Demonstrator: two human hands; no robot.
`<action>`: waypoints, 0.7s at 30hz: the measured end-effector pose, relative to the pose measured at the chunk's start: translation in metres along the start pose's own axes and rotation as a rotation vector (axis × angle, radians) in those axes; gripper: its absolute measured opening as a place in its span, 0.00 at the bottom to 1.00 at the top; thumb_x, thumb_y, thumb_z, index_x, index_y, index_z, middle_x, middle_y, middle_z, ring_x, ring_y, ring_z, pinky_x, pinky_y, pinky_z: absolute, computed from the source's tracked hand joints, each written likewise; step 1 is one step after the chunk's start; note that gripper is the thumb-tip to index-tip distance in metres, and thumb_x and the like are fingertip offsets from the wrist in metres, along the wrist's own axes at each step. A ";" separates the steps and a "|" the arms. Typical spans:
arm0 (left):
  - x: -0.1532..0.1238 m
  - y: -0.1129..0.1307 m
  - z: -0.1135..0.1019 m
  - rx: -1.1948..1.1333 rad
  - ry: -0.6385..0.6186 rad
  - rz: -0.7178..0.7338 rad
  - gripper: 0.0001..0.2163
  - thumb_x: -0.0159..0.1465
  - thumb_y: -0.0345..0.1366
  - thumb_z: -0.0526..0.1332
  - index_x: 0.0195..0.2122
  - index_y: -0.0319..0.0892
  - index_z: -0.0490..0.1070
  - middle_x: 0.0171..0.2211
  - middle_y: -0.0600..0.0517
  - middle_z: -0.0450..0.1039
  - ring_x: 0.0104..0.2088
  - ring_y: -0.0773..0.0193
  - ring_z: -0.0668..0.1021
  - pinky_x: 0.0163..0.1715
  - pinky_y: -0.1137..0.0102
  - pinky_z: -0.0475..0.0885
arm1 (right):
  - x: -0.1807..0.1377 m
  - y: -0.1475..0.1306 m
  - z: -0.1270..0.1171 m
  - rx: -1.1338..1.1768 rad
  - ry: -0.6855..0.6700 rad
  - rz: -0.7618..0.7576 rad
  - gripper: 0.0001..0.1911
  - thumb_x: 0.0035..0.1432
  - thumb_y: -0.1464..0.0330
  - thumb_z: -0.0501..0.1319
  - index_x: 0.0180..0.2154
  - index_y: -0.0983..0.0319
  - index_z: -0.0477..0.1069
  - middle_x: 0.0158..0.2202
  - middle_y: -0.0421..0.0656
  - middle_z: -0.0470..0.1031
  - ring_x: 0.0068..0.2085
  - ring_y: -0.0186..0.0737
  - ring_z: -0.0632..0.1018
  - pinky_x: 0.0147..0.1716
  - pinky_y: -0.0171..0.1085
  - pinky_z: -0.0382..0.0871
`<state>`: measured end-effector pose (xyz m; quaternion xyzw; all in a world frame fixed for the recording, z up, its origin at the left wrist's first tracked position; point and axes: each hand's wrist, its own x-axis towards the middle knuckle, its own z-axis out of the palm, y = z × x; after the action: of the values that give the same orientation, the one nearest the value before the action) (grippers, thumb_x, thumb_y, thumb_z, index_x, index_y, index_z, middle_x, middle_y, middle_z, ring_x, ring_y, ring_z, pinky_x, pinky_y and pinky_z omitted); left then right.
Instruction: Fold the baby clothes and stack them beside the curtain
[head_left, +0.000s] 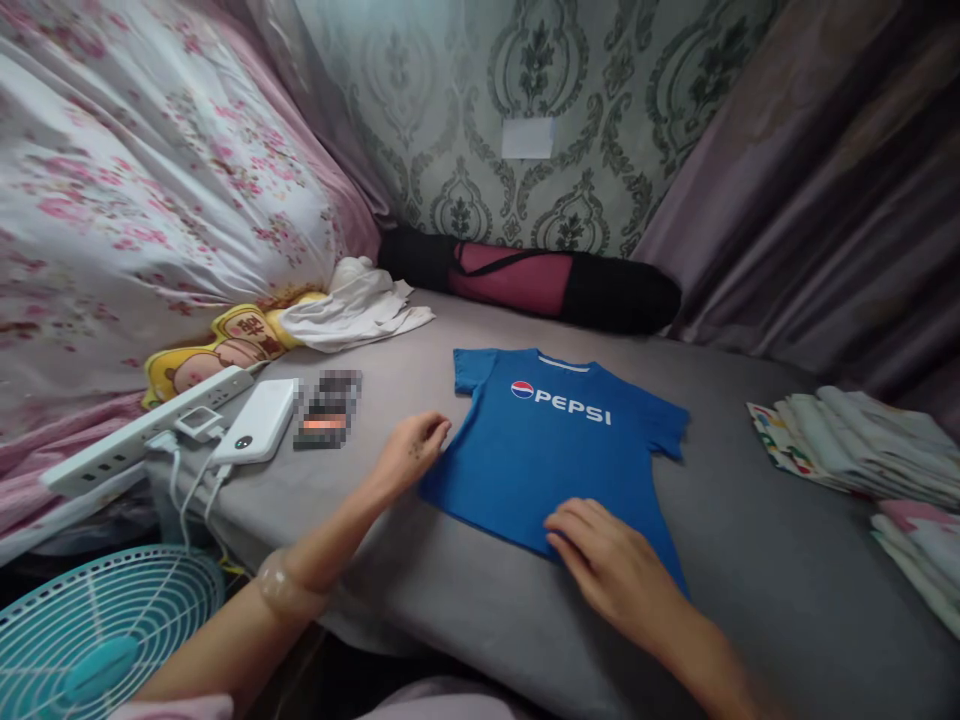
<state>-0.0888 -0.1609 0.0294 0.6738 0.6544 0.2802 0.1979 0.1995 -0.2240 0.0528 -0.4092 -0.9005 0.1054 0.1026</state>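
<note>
A blue T-shirt [517, 470] with a white PEPSI print and round logo lies spread out, front up, collar pointing away from me. My left hand [416, 450] is at the shirt's left side edge, fingers curled in and closed by the cloth; the fingertips are partly hidden. Over the bottom hem, right of its middle, my right hand [600, 550] has thumb and fingers bent together on the fabric, with a bit of blue between them. The shirt's lower right part is partly covered by this hand.
Left on the grey bed sheet [720, 560] are a power strip [150, 430], a white power bank [259, 420], a pixelated object [328, 410], a yellow pillow [217, 355] and white cloth [356, 305]. Behind lies a black-and-maroon bag [517, 280]. Folded clothes [862, 440] sit right; a fan [105, 640] stands front left.
</note>
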 end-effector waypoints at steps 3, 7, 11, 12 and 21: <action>0.038 -0.017 0.011 0.050 -0.061 -0.059 0.11 0.63 0.37 0.55 0.36 0.41 0.76 0.31 0.49 0.77 0.33 0.62 0.77 0.32 0.72 0.67 | 0.041 -0.025 0.011 0.038 -0.038 -0.102 0.10 0.66 0.69 0.50 0.41 0.58 0.70 0.41 0.42 0.73 0.43 0.39 0.73 0.42 0.38 0.68; 0.076 -0.025 0.027 0.153 0.013 -0.026 0.19 0.61 0.34 0.57 0.54 0.41 0.67 0.38 0.48 0.77 0.37 0.60 0.77 0.37 0.71 0.69 | 0.089 -0.043 0.023 0.014 -0.024 -0.086 0.12 0.66 0.69 0.49 0.44 0.58 0.70 0.42 0.43 0.73 0.45 0.39 0.73 0.42 0.36 0.68; 0.100 -0.027 0.036 0.237 0.027 0.097 0.19 0.62 0.30 0.55 0.55 0.41 0.67 0.41 0.47 0.76 0.42 0.60 0.76 0.42 0.71 0.68 | 0.123 -0.041 0.039 -0.060 0.043 0.082 0.16 0.66 0.69 0.48 0.51 0.62 0.68 0.47 0.49 0.72 0.49 0.44 0.73 0.47 0.40 0.67; 0.105 -0.027 0.037 0.256 0.030 0.110 0.16 0.63 0.31 0.54 0.52 0.42 0.70 0.42 0.46 0.76 0.43 0.60 0.76 0.42 0.71 0.68 | 0.128 -0.039 0.045 -0.075 0.068 0.105 0.19 0.65 0.68 0.49 0.55 0.64 0.65 0.53 0.51 0.70 0.53 0.47 0.70 0.51 0.43 0.64; 0.121 -0.033 0.032 0.355 0.077 0.142 0.14 0.65 0.30 0.50 0.46 0.44 0.73 0.41 0.46 0.73 0.43 0.59 0.74 0.41 0.69 0.68 | 0.135 -0.024 0.076 0.041 -0.053 0.146 0.30 0.66 0.53 0.41 0.66 0.57 0.51 0.69 0.47 0.42 0.68 0.50 0.43 0.64 0.55 0.36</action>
<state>-0.0952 -0.0352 -0.0017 0.7315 0.6515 0.1991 0.0305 0.0751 -0.1452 -0.0005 -0.4689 -0.8682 0.1417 0.0791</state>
